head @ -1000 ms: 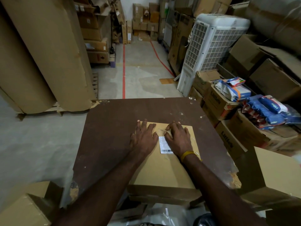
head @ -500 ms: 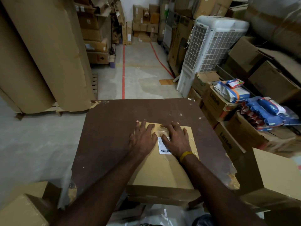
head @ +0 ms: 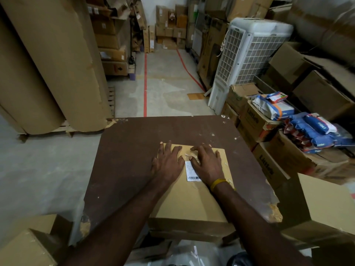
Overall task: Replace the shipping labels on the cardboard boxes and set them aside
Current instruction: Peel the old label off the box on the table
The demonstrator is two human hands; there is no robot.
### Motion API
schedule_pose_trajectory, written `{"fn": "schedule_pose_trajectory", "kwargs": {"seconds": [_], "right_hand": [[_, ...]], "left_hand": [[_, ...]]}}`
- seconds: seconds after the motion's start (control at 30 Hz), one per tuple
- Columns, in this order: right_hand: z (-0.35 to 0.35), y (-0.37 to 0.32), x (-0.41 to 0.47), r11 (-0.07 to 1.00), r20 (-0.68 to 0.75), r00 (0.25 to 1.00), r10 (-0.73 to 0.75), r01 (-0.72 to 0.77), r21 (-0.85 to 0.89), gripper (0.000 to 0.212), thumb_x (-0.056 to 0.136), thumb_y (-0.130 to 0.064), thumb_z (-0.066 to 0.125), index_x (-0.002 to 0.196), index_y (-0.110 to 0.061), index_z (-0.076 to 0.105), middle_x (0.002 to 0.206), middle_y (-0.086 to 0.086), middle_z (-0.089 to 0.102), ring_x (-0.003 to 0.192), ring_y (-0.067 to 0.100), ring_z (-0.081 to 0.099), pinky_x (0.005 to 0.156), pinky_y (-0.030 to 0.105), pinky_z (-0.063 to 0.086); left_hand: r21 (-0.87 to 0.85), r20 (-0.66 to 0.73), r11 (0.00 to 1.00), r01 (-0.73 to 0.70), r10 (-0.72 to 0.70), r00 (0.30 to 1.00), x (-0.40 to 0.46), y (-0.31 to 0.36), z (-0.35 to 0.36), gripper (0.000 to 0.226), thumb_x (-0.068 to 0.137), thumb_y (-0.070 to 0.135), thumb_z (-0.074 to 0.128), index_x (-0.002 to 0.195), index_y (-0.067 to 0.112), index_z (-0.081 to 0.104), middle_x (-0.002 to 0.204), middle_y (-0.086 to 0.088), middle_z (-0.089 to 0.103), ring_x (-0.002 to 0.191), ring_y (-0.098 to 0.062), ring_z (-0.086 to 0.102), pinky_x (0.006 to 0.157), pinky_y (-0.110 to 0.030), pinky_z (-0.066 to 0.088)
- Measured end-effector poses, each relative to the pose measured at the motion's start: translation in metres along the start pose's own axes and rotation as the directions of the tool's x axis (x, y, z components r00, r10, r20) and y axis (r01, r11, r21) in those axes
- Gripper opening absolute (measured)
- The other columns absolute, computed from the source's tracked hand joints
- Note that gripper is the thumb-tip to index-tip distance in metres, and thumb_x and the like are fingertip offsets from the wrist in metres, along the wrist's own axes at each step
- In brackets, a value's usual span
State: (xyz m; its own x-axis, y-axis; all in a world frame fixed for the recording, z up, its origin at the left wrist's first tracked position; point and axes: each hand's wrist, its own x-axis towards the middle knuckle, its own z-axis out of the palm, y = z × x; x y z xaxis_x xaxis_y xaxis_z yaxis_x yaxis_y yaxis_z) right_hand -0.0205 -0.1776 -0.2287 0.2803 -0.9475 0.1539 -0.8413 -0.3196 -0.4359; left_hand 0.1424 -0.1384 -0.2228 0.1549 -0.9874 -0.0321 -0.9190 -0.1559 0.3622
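The shipping label (head: 192,171), long axis toward the table's (head: 123,169) far edge, lies under the flat-fingered right hand (head: 206,165), seemingly pressing; left hand (head: 167,163) lies flat beside it.

A flat tan cardboard box (head: 189,200) lies on the dark brown surface (head: 130,154), its near edge hanging over the surface's front edge. A white shipping label (head: 191,172) with a barcode at its near end sits flat on the box's top face, towards the far end, partly covered. Small white paper scraps dot the box top beside it.
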Motion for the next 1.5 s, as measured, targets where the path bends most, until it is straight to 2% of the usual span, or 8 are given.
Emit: {"fn": "schedule_pose_trajectory", "kwargs": {"seconds": [0.23, 0.43, 0.67, 0.77, 0.93, 1.1, 1.3, 1.5], "right_hand": [[0.001, -0.012, 0.010, 0.994, -0.092, 0.995, 0.023, -0.033, -0.108, 0.021, 0.102, -0.032, 0.041, 0.104, -0.022, 0.060, 0.116, 0.000, 0.064, 0.114, 0.027, 0.053, 0.102, 0.049, 0.035], [0.000, -0.004, 0.003, 1.000, -0.063, 0.998, 0.005, -0.006, -0.018, 0.026, 0.096, -0.043, 0.047, 0.114, -0.027, 0.057, 0.123, -0.002, 0.062, 0.122, 0.025, 0.052, 0.111, 0.051, 0.030], [0.001, -0.007, 0.005, 0.998, -0.104, 0.994, 0.022, -0.027, -0.050, 0.011, 0.097, -0.026, 0.048, 0.097, -0.021, 0.058, 0.110, 0.002, 0.063, 0.115, 0.027, 0.054, 0.104, 0.049, 0.033], [-0.001, -0.006, 0.000, 0.999, -0.088, 0.996, 0.000, 0.003, 0.034, 0.006, 0.096, -0.021, 0.050, 0.092, -0.022, 0.055, 0.110, 0.002, 0.062, 0.116, 0.028, 0.053, 0.106, 0.051, 0.031], [-0.004, -0.003, -0.007, 0.986, -0.060, 0.998, -0.010, 0.019, 0.163, 0.006, 0.097, -0.020, 0.054, 0.093, -0.023, 0.057, 0.135, 0.007, 0.057, 0.132, 0.023, 0.047, 0.114, 0.053, 0.027], [-0.005, -0.001, -0.015, 0.968, -0.140, 0.990, -0.025, 0.059, 0.243, 0.006, 0.093, -0.020, 0.052, 0.091, -0.023, 0.057, 0.120, 0.002, 0.060, 0.110, 0.021, 0.054, 0.101, 0.054, 0.042], [-0.017, -0.008, -0.024, 0.924, -0.252, 0.968, 0.017, 0.081, 0.375, 0.009, 0.096, -0.017, 0.054, 0.092, -0.025, 0.055, 0.096, -0.007, 0.061, 0.088, 0.005, 0.056, 0.073, 0.030, 0.045], [-0.018, -0.004, -0.028, 0.872, -0.156, 0.987, 0.026, 0.054, 0.487, 0.021, 0.092, -0.020, 0.063, 0.107, -0.030, 0.052, 0.100, -0.012, 0.068, 0.095, 0.002, 0.065, 0.081, 0.033, 0.055]], "left_hand": [[-0.001, -0.033, 1.000, -0.005, 0.005, 0.999, -0.003, -0.001, -0.001, 0.049, 0.102, 0.045, 0.036, 0.151, 0.037, 0.030, 0.166, 0.001, 0.013, 0.154, -0.025, 0.003, 0.112, -0.056, 0.032], [0.014, -0.022, 1.000, -0.013, 0.014, 1.000, -0.001, -0.001, 0.001, 0.051, 0.103, 0.046, 0.034, 0.152, 0.037, 0.028, 0.166, 0.001, 0.011, 0.154, -0.026, 0.002, 0.113, -0.055, 0.030], [0.006, -0.023, 1.000, -0.007, 0.007, 1.000, -0.001, 0.000, 0.001, 0.050, 0.103, 0.046, 0.035, 0.152, 0.037, 0.029, 0.166, 0.001, 0.012, 0.154, -0.026, 0.002, 0.114, -0.054, 0.030], [0.005, -0.028, 1.000, -0.011, 0.011, 1.000, -0.002, 0.000, -0.001, 0.050, 0.102, 0.046, 0.035, 0.152, 0.036, 0.029, 0.166, 0.000, 0.012, 0.154, -0.026, 0.002, 0.114, -0.054, 0.030], [-0.005, -0.023, 1.000, -0.001, 0.001, 1.000, -0.003, -0.001, 0.000, 0.050, 0.102, 0.045, 0.035, 0.152, 0.037, 0.029, 0.166, 0.001, 0.012, 0.154, -0.025, 0.002, 0.114, -0.054, 0.030], [-0.036, -0.050, 0.999, -0.001, 0.000, 0.999, -0.004, 0.000, 0.000, 0.048, 0.101, 0.043, 0.037, 0.149, 0.038, 0.033, 0.165, 0.002, 0.016, 0.154, -0.025, 0.003, 0.113, -0.054, 0.031], [-0.046, -0.020, 0.999, -0.012, 0.011, 1.000, -0.003, 0.000, -0.002, 0.050, 0.102, 0.045, 0.036, 0.150, 0.037, 0.031, 0.166, 0.001, 0.013, 0.154, -0.026, 0.002, 0.115, -0.055, 0.027], [-0.021, -0.126, 0.993, -0.113, 0.110, 0.986, -0.005, -0.005, -0.005, 0.042, 0.102, 0.040, 0.038, 0.142, 0.032, 0.049, 0.160, -0.001, 0.031, 0.152, -0.022, 0.017, 0.122, -0.049, 0.008]]}}
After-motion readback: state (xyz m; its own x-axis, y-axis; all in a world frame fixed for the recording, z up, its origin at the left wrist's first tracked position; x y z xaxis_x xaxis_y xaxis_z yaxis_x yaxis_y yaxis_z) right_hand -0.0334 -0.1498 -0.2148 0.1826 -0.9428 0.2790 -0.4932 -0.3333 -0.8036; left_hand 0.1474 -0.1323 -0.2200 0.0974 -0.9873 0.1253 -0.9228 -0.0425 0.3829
